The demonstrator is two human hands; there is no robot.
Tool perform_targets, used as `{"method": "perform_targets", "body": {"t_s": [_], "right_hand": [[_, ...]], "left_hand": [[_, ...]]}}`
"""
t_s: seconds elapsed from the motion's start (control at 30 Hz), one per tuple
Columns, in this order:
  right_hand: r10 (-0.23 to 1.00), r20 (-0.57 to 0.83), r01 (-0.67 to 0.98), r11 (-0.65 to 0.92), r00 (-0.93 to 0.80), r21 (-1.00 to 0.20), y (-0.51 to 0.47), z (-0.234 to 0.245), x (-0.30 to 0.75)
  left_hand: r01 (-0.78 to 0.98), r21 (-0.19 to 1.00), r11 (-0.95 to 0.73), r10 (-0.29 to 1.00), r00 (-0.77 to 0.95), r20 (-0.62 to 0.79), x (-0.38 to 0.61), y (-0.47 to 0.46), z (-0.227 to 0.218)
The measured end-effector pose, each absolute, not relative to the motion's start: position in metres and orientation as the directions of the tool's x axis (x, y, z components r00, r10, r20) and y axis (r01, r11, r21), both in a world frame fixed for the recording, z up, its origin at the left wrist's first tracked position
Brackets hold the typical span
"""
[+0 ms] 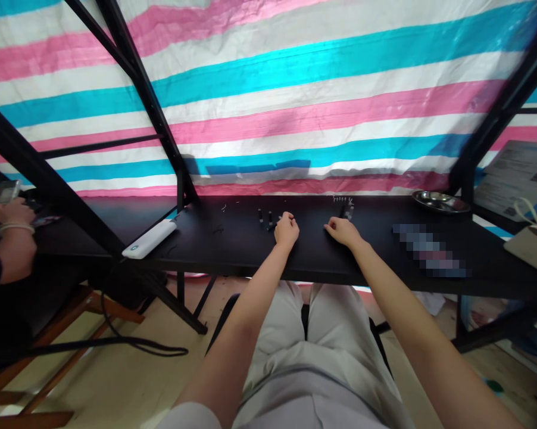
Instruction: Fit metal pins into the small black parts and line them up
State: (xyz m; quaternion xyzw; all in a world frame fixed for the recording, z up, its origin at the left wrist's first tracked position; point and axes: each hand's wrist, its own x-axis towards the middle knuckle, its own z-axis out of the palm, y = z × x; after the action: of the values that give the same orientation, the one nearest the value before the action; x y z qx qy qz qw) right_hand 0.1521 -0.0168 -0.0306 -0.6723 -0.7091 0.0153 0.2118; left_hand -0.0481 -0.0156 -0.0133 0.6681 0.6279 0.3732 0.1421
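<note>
My left hand [287, 230] rests over the black table with its fingers curled together; what they hold, if anything, is too small to make out. Just left of it stand two small dark cylinders [270, 218] with pale bands. Another small dark piece [271, 227] lies against its fingers. My right hand [343, 231] is a short way to the right, fingers closed and thumb pressed to them, the contents hidden. Right behind it are a small dark piece [342, 211] and a greyish one [350, 213]. Beyond these runs a row of several tiny pale bits [342, 199].
A white oblong device [150, 239] lies at the table's left end. To the right are a shiny metal dish [442, 202], a blurred-out item [431, 250] and a beige bag [531, 245]. Black frame posts flank the table [233, 253]. Another person's hand [13, 211] shows far left.
</note>
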Motion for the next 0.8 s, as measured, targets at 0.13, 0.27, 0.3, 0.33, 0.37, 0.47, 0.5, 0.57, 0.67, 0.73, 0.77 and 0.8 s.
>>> {"method": "perform_targets", "body": {"t_s": [0.13, 0.27, 0.3, 0.33, 0.37, 0.47, 0.5, 0.57, 0.67, 0.73, 0.77, 0.8], "right_hand": [[0.96, 0.281, 0.947, 0.102, -0.012, -0.305, -0.017, -0.03, 0.152], [0.96, 0.281, 0.947, 0.106, -0.017, -0.304, -0.017, -0.03, 0.151], [0.96, 0.28, 0.946, 0.106, -0.018, -0.305, -0.017, -0.03, 0.151], [0.961, 0.278, 0.946, 0.104, -0.016, -0.306, -0.017, -0.03, 0.151], [0.961, 0.276, 0.946, 0.102, -0.014, -0.308, -0.018, -0.03, 0.151], [0.962, 0.274, 0.945, 0.098, -0.009, -0.312, -0.018, -0.029, 0.151], [0.961, 0.276, 0.944, 0.099, -0.009, -0.314, -0.019, -0.028, 0.151], [0.96, 0.281, 0.943, 0.103, -0.01, -0.318, -0.019, -0.028, 0.151], [0.959, 0.284, 0.942, 0.101, -0.006, -0.319, -0.019, -0.029, 0.151], [0.958, 0.286, 0.943, 0.098, -0.003, -0.319, -0.019, -0.029, 0.151], [0.958, 0.288, 0.943, 0.098, -0.003, -0.318, -0.019, -0.029, 0.151], [0.957, 0.289, 0.943, 0.099, -0.003, -0.317, -0.018, -0.03, 0.151]], "left_hand": [[0.726, 0.669, -0.16, 0.937, -0.101, 0.334, -0.048, -0.017, -0.011], [0.714, 0.696, -0.076, 0.928, -0.204, 0.312, -0.051, -0.019, -0.008], [0.717, 0.694, -0.067, 0.927, -0.212, 0.31, -0.051, -0.019, -0.007], [0.725, 0.685, -0.068, 0.928, -0.206, 0.31, -0.051, -0.019, -0.007], [0.739, 0.669, -0.075, 0.931, -0.189, 0.314, -0.052, -0.019, -0.007], [0.8, 0.591, -0.104, 0.941, -0.114, 0.32, -0.051, -0.018, -0.01], [0.823, 0.558, -0.111, 0.943, -0.09, 0.321, -0.05, -0.018, -0.012], [0.862, 0.492, -0.12, 0.945, -0.053, 0.323, -0.049, -0.017, -0.015], [0.89, 0.437, -0.13, 0.947, -0.018, 0.32, -0.049, -0.015, -0.018], [0.894, 0.428, -0.129, 0.949, -0.014, 0.316, -0.05, -0.014, -0.018], [0.895, 0.427, -0.127, 0.949, -0.015, 0.315, -0.05, -0.013, -0.018], [0.896, 0.427, -0.124, 0.949, -0.017, 0.313, -0.05, -0.013, -0.018]]}}
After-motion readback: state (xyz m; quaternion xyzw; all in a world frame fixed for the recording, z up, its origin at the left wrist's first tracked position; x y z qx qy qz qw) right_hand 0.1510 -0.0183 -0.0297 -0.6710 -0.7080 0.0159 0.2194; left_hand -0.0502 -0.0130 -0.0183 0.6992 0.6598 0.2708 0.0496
